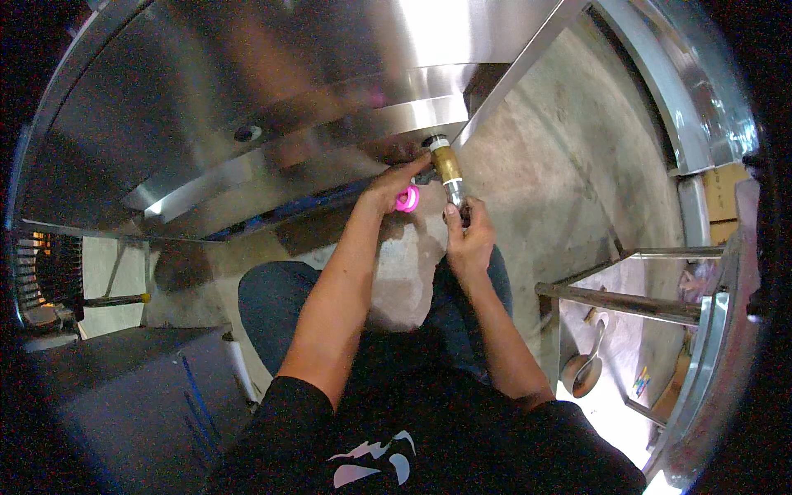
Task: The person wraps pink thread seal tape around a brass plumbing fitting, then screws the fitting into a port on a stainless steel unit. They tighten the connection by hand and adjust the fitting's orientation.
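A brass pipe fitting [446, 163] hangs down at a slant from beneath the stainless steel unit. White bands circle it near its top and bottom, and a silver fitting [454, 191] joins its lower end. My right hand [471, 241] closes its thumb and fingers around that silver end. Up at the top of the brass piece, the fingers of my left hand [394, 183] reach to its left side. A bright pink ring-shaped spool [413, 198] is held in the same hand, below the outstretched finger. The grip on the spool is partly hidden.
The steel panel [313, 82] with a round hole fills the upper left. Below lies a concrete floor [544, 157]. At right stand a metal-framed rack [627, 304] and a ladle [584, 373]. A dark box [157, 404] sits at lower left.
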Action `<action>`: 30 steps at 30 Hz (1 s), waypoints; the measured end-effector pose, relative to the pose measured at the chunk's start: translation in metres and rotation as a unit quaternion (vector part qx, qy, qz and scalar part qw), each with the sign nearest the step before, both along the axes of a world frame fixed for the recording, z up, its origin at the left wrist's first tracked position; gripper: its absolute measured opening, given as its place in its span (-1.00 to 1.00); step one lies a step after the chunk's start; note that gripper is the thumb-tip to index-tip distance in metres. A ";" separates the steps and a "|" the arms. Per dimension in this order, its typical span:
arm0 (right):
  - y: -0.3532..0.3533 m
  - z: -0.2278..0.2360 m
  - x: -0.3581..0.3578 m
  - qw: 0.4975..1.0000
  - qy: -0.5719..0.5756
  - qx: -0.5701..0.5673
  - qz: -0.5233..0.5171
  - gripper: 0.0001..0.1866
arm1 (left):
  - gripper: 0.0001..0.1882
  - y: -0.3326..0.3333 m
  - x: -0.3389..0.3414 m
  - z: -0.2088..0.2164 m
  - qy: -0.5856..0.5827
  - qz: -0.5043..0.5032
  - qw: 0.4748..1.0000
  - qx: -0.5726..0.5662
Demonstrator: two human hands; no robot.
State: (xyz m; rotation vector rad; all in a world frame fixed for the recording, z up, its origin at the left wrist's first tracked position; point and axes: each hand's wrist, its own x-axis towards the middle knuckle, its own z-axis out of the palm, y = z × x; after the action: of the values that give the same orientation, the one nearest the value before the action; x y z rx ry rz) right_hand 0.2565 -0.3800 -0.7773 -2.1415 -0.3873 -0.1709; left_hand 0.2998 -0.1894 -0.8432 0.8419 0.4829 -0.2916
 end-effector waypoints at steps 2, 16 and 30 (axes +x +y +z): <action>-0.001 -0.001 -0.002 0.997 0.062 0.040 0.000 -0.67 | -0.53 -0.002 -0.001 -0.008 -0.018 0.008 1.000 -0.004; -0.001 -0.008 0.007 0.988 0.124 0.086 0.007 -0.66 | -0.45 -0.001 0.010 -0.020 -0.028 0.064 0.984 -0.164; 0.002 -0.007 0.008 0.983 0.157 0.096 0.006 -0.63 | -0.51 0.002 0.022 -0.013 -0.047 0.033 0.992 -0.116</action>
State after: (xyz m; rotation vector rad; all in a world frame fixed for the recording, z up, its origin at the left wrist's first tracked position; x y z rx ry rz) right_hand 0.2648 -0.3778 -0.7845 -1.9332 -0.1911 0.1321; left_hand 0.3217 -0.1871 -0.8561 0.6086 0.3799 -0.2399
